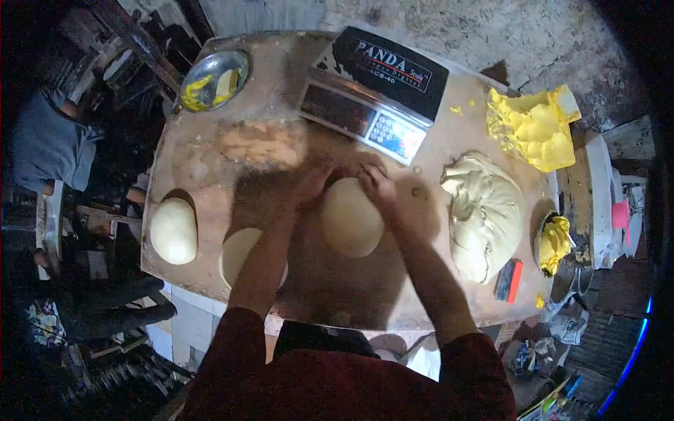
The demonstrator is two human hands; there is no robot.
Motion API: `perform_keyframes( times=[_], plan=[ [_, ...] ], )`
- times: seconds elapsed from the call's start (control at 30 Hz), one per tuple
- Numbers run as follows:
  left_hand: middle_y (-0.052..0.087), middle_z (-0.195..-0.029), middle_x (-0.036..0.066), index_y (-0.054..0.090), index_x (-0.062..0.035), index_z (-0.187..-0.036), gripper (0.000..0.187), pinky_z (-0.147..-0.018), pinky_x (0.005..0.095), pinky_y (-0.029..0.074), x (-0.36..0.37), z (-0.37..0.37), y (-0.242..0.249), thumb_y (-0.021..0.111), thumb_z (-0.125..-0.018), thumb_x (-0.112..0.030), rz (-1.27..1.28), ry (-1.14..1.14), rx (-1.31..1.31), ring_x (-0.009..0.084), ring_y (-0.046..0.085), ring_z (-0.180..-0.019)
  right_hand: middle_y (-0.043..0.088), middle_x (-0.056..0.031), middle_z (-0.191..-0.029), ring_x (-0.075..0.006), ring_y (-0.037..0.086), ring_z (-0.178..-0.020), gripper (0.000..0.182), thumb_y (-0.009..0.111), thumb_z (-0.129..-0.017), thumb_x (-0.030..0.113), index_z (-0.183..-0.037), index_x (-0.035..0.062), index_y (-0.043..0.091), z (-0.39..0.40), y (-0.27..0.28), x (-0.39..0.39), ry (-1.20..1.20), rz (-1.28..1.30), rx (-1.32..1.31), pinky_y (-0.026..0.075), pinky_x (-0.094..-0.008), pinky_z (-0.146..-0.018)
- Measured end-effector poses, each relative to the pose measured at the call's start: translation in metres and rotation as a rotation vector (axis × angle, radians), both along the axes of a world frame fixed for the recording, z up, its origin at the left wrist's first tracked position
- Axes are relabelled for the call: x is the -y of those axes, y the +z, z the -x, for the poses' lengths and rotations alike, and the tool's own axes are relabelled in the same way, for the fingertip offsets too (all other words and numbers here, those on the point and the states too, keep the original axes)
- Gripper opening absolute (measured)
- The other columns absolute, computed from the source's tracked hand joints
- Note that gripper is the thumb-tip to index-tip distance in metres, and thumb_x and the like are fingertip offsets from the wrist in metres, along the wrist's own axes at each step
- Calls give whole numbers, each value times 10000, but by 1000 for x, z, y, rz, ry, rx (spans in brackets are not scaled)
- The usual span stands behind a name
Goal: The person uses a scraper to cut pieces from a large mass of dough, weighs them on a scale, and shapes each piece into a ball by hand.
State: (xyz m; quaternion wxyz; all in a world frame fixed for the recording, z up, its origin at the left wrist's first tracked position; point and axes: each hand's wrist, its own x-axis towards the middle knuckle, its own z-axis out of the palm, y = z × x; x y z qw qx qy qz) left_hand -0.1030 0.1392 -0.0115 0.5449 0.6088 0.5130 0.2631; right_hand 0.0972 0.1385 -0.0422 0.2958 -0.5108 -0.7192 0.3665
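The left hand [316, 181] and the right hand [377, 184] are at the far side of a smooth, pale dough ball [352, 219], which sits on the tabletop [337, 305] on the person's side of them, between the two forearms. The right hand is cupped with bent fingers against the ball's far right edge; whether it grips the dough or only rests on it, I cannot tell. The left hand is bent inward at the far left edge, but its fingers are in shadow, so I cannot tell whether they are clenched, loose or touching the dough. Beyond both hands stands a black digital scale [382, 77] (PANDA is printed across its top), its lit keypad nearest the right hand. To the left of the left hand and nearer the person, a second dough ball [236, 254] lies partly hidden by the left forearm, and a third dough ball [173, 231] rests farther left. Farther out beyond the left hand is a metal bowl [203, 98] with yellow pieces inside. To the right of the right hand lies a large, folded dough mass [486, 219], with a red-and-black block [509, 281] by its near right edge. Past the mass are a yellow, fat-like slab [537, 126] and a small container of yellow paste [554, 244]. Well off to the left, a person in a grey shirt [56, 140] is visible.
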Motion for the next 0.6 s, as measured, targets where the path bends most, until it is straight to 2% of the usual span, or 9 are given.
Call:
perform_keyframes(
  times=[0.03,0.07,0.13,0.23,0.3,0.33,0.37,0.43,0.6],
  plan=[
    [545,-1123,150,522,-44,-1152,449,-976,372,315,5,-8,11,280,-941,-357,61,37,122,299,465,-1105,479,-163,-1223,-287,515,-1053,414,464,-902,208,-1240,-26,410,-6,4,-10,-5,-8,-7,388,-311,-906],
    [545,-1123,150,522,-44,-1152,449,-976,372,315,8,-4,-60,280,-941,-357,54,30,121,299,465,-1105,507,-149,-1177,-267,517,-1032,455,377,-902,362,-1184,18,474,-15,10,-16,-84,154,-116,399,-338,-892],
    [520,-1167,142,528,-60,-1148,431,-985,385,307,-17,-35,-194,299,-932,-354,-615,-106,-381,315,472,-1085,535,-136,-1130,-247,518,-1010,565,289,-902,516,-1128,61,538,-39,13,-8,-160,322,-215,410,-365,-877],
    [514,-1175,144,540,-63,-1132,416,-965,382,326,25,-65,-158,335,-919,-355,-477,-102,-319,304,481,-1075,558,-129,-1090,-236,529,-992,555,295,-906,508,-1096,47,539,-85,-30,37,-118,603,35,417,-342,-872],
    [509,-1183,146,551,-65,-1117,402,-945,379,345,62,-81,-123,372,-907,-357,-367,-108,-267,294,491,-1066,526,-184,-1133,-285,499,-1043,618,340,-876,548,-1207,38,453,-116,-91,81,-4,398,-448,374,-379,-913],
    [506,-1187,147,557,-66,-1109,395,-935,377,355,78,-99,-110,390,-900,-357,-299,-116,-236,289,495,-1061,526,-184,-1133,-285,499,-1043,618,340,-876,548,-1207,38,453,-118,-24,124,0,401,-446,374,-379,-913],
    [503,-1191,148,563,-67,-1102,389,-925,375,365,105,-112,-99,408,-894,-358,-232,-123,-204,283,500,-1056,474,-209,-1193,-309,447,-1108,614,351,-883,506,-1244,13,411,-98,58,144,-126,528,70,327,-378,-959],
    [498,-1199,150,574,-70,-1086,378,-904,372,384,139,-126,-67,444,-881,-359,-119,-119,-144,273,510,-1046,443,-213,-1230,-320,422,-1139,574,355,-895,433,-1255,-12,379,-123,19,181,-82,347,-133,301,-380,-981],
    [480,-1219,152,584,-78,-1076,376,-876,370,412,136,-118,-9,489,-866,-374,18,-79,-52,263,522,-1031,449,-174,-1252,-308,442,-1128,633,318,-872,536,-1267,47,393,-114,70,204,-232,517,35,329,-421,-958]
  ],
)
